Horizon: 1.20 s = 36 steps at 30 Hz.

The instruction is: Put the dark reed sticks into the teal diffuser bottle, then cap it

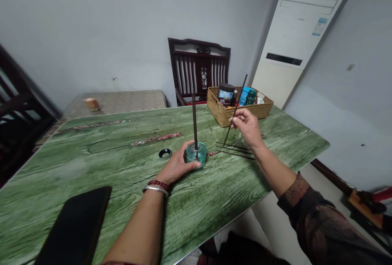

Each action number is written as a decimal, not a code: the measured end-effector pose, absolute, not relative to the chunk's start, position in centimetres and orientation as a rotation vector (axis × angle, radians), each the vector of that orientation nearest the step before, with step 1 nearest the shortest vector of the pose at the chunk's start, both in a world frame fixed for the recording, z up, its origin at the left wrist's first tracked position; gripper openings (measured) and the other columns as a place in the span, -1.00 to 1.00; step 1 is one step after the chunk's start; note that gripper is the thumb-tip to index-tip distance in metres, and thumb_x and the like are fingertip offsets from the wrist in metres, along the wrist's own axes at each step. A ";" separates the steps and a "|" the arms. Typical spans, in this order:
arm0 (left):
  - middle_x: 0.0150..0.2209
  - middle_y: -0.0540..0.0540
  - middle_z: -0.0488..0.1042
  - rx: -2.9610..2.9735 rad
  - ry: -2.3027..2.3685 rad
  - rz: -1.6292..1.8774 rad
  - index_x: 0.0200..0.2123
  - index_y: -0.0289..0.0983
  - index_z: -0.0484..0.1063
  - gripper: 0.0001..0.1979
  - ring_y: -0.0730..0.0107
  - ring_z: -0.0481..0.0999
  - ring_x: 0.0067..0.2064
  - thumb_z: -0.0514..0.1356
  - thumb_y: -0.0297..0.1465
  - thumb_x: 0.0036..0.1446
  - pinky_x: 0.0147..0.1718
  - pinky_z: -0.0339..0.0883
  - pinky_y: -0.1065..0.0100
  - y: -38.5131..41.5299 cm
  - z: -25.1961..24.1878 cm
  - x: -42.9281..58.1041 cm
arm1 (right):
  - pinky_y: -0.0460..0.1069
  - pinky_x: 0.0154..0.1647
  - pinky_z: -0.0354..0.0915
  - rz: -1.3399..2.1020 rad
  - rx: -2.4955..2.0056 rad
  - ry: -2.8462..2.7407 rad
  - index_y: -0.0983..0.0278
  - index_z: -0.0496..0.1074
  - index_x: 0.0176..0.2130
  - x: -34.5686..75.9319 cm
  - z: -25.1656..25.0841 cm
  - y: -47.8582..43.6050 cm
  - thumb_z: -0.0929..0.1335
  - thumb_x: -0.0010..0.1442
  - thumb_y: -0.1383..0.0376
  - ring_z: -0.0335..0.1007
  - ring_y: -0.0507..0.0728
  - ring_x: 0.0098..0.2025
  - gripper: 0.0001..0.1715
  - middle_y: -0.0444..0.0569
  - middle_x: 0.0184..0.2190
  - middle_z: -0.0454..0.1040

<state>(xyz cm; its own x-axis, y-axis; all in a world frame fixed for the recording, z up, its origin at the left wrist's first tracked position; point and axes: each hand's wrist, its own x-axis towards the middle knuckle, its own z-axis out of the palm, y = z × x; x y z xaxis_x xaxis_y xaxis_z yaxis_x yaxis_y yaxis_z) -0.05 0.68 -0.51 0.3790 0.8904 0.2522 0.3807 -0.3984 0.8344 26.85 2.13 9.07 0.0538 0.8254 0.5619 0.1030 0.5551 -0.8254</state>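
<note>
My left hand (179, 161) is wrapped round a small teal glass diffuser bottle (198, 156) standing on the green table. Dark reed sticks (194, 122) rise upright from its mouth. In my right hand (246, 128), thumb and fingers pinch one dark reed stick (241, 93), tilted, its lower end close to the tabletop. Several more loose reed sticks (234, 154) lie on the table below that hand, partly hidden by my forearm. A black ring-shaped cap (165, 153) rests to the left of the bottle.
Behind my right hand stands a wicker basket (225, 116) with jars and bottles. A dark phone or tablet (76, 224) lies at the table's near left. Beyond the green table (122, 163) are a wooden chair (200, 69) and a lower side table (137, 99) against the wall.
</note>
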 end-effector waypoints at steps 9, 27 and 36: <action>0.14 -0.24 0.47 1.943 1.092 0.946 0.21 -0.26 0.23 -0.17 -0.07 0.44 0.16 0.40 -0.13 -0.11 0.19 0.25 -0.01 0.7 -0.7 -0.1 | -0.11 -0.46 0.37 0.868 -0.641 -1.356 0.21 0.30 -0.31 20.6 10.1 1.9 0.44 0.10 0.13 0.42 -0.02 -0.48 -0.70 -0.17 -0.41 0.54; 0.14 -0.23 0.46 1.953 1.096 0.940 0.21 -0.24 0.24 -0.17 -0.09 0.43 0.16 0.39 -0.11 -0.11 0.19 0.23 -0.04 0.6 -0.4 0.0 | -0.08 -0.32 0.22 0.495 -1.116 -1.750 0.25 0.45 -0.33 23.6 6.0 0.7 0.38 0.11 0.27 0.29 0.01 -0.44 -0.90 -0.17 -0.43 0.45; 0.12 -0.22 0.48 1.960 1.106 0.912 0.21 -0.22 0.22 -0.19 -0.07 0.45 0.16 0.38 -0.12 -0.09 0.20 0.24 -0.05 0.7 -0.3 -0.1 | -0.06 -0.19 0.18 0.130 -1.684 -2.241 0.24 0.53 -0.23 32.0 2.5 -2.2 0.36 0.23 0.34 0.44 0.13 -0.20 -0.87 -0.01 -0.25 0.54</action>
